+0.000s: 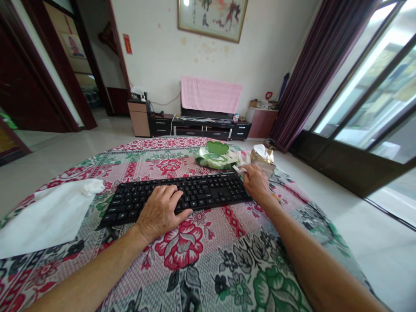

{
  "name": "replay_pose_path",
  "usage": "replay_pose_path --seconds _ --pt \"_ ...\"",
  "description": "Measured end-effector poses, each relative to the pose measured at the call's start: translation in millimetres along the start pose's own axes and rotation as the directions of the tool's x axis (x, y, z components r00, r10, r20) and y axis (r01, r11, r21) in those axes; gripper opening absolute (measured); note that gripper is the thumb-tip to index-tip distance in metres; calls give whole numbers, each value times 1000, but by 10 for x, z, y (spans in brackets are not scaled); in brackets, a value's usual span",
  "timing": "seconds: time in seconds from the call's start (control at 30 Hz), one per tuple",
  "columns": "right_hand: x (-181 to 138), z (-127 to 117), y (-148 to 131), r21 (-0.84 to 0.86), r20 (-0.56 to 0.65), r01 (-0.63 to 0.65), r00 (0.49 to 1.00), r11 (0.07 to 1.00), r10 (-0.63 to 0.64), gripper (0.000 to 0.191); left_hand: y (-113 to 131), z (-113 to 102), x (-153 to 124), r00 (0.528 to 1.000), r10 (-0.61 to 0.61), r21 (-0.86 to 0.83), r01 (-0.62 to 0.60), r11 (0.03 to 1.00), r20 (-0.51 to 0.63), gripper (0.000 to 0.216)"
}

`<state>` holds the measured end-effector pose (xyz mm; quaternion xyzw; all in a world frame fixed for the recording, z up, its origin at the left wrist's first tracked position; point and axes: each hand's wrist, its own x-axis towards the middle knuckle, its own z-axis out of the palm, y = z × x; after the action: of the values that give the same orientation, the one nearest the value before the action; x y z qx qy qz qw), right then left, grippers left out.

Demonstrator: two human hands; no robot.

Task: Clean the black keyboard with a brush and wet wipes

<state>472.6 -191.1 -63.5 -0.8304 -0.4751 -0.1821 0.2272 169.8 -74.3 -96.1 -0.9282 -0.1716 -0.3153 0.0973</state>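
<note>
A black keyboard [198, 190] lies across the flowered tablecloth in front of me. My left hand [162, 208] rests on its lower left-middle keys, fingers stretched out and thumb apart, with nothing in it. At the keyboard's far right corner, my right hand [256, 182] is closed on a small white cotton swab or wipe tip [239, 170], partly hidden by the fingers. Just beyond that hand stands a gold tissue box [262, 154] with white tissue showing. Left of the box lies a green-and-white wet wipe pack [211, 161] with its green lid [218, 148] raised.
A white cloth [48, 216] lies spread on the left of the flowered tablecloth [182, 277]. A black cable [297, 195] runs along the right side. Beyond the table, a pink cloth [211, 94] covers a television on a black stand [203, 128].
</note>
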Motion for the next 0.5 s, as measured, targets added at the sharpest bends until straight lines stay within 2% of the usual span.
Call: replay_pose_path --seconds 0.2,0.4,0.5 --pt "13 67 -79 276 -49 114 993 954 -104 35 -5 9 -5 1000 13 13 -12 1000 -3 45" --pt "0 151 -106 503 37 28 998 864 -54 33 0 1 -2 1000 0 -18 0 1000 -6 45" --pt "10 185 -86 563 83 -5 995 827 -50 28 2 -1 -2 1000 -3 -23 3 1000 -3 45"
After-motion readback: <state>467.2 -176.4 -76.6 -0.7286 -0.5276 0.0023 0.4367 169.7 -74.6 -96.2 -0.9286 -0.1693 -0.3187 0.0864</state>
